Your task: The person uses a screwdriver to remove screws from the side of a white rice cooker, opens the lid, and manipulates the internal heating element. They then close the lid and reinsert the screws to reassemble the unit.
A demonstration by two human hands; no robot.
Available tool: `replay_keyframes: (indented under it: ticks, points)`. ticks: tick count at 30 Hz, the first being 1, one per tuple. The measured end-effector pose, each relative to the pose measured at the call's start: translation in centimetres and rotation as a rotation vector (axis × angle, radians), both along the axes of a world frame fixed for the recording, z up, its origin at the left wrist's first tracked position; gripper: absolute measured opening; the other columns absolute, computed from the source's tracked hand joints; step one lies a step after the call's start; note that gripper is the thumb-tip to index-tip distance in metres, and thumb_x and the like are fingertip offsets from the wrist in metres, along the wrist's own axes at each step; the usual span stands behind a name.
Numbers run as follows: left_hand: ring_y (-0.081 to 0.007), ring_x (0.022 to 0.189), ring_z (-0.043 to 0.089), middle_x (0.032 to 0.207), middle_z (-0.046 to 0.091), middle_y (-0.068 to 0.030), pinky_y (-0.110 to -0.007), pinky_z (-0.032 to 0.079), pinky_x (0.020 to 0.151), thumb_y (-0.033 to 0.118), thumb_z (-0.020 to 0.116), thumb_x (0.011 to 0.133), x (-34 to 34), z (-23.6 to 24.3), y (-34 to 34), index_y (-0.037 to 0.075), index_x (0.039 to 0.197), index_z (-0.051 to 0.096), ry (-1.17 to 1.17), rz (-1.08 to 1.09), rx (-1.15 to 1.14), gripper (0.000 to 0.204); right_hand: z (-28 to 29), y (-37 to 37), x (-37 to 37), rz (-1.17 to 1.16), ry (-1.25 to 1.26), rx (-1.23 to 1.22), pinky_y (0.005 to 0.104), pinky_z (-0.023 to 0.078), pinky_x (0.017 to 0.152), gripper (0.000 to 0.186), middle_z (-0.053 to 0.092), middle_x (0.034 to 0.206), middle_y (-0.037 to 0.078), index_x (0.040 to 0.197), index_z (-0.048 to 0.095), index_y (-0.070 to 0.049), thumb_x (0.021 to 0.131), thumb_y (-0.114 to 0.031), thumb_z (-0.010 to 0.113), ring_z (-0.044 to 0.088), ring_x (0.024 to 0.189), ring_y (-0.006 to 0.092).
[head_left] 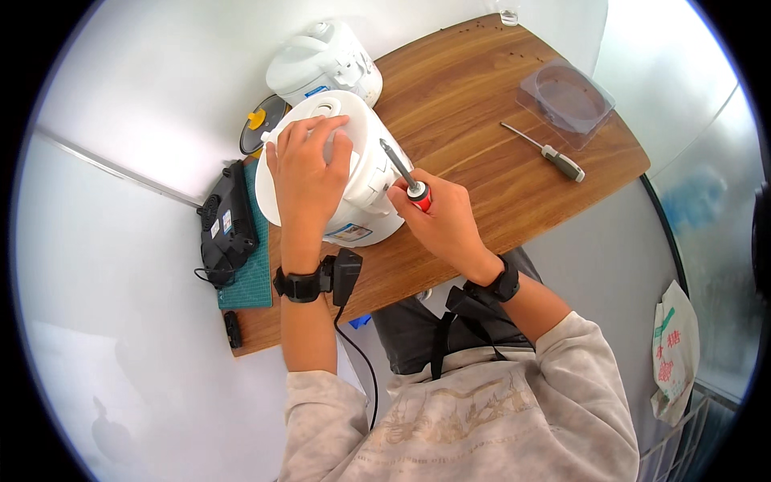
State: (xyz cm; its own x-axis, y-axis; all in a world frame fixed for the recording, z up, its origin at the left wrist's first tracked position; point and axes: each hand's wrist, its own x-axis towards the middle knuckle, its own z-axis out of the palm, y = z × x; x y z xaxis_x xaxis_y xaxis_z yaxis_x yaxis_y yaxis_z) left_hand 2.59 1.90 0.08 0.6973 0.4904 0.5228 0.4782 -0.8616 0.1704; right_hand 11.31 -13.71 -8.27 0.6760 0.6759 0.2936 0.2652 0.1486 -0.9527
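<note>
Brown wood counter by white walls, bare toward far edge; left hand flat on white cooker, right hand gripping red screwdriver.

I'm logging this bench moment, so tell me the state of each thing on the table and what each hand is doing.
White rice cooker: tipped on its side, lid shut.
Second rice cooker: upright, shut.
Red-handled screwdriver: tip against the cooker.
Grey-handled screwdriver: lying unused.
Clear plastic tray: empty.
Left hand: flat on cooker.
Right hand: grip shut on screwdriver.
</note>
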Motion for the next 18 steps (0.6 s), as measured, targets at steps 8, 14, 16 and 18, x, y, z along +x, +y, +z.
replay_keyframes:
  ticks: [8, 14, 16, 18]
  points:
    - [-0.0273, 0.12, 0.058, 0.12, 0.068, -0.0068, -0.043, 0.035, 0.109, 0.025, 0.054, 0.099, 0.0, -0.1, -0.2, 0.018, 0.115, 0.076, 0.009, 0.006, 0.136, 0.028, 0.5, 0.6, 0.8, 0.047, -0.052, -0.09, 0.0433, 0.049, 0.062, 0.025, 0.063, 0.07, 0.02, 0.088, 0.069, -0.001, 0.092, -0.025, 0.072, 0.063, 0.069, 0.0408]
    - [-0.0278, 0.124, 0.055, 0.121, 0.067, -0.0065, -0.05, 0.03, 0.113, 0.028, 0.056, 0.099, 0.0, -0.1, -0.3, 0.019, 0.116, 0.076, 0.006, -0.002, 0.102, 0.028, -0.4, 0.9, 0.4, -0.096, -0.222, 0.035, 0.0415, 0.053, 0.066, 0.017, 0.071, 0.086, 0.013, 0.094, 0.07, -0.006, 0.086, -0.02, 0.075, 0.069, 0.075, 0.0354]
    - [-0.0285, 0.13, 0.053, 0.125, 0.066, -0.006, -0.062, 0.023, 0.118, 0.031, 0.057, 0.097, 0.1, 0.1, -0.3, 0.019, 0.115, 0.076, 0.009, 0.005, 0.036, 0.029, -0.5, 0.8, 0.1, -0.132, -0.31, 0.029, 0.0402, 0.054, 0.067, 0.018, 0.073, 0.09, 0.01, 0.096, 0.07, -0.007, 0.084, -0.019, 0.076, 0.07, 0.076, 0.0331]
    - [-0.0287, 0.129, 0.053, 0.124, 0.066, -0.006, -0.062, 0.023, 0.119, 0.031, 0.057, 0.097, 0.0, 0.1, -0.3, 0.019, 0.116, 0.075, 0.007, 0.006, 0.041, 0.029, -0.5, 0.8, 0.0, -0.138, -0.323, 0.027, 0.0394, 0.055, 0.067, 0.019, 0.073, 0.089, 0.009, 0.096, 0.07, -0.008, 0.082, -0.019, 0.077, 0.07, 0.076, 0.0324]
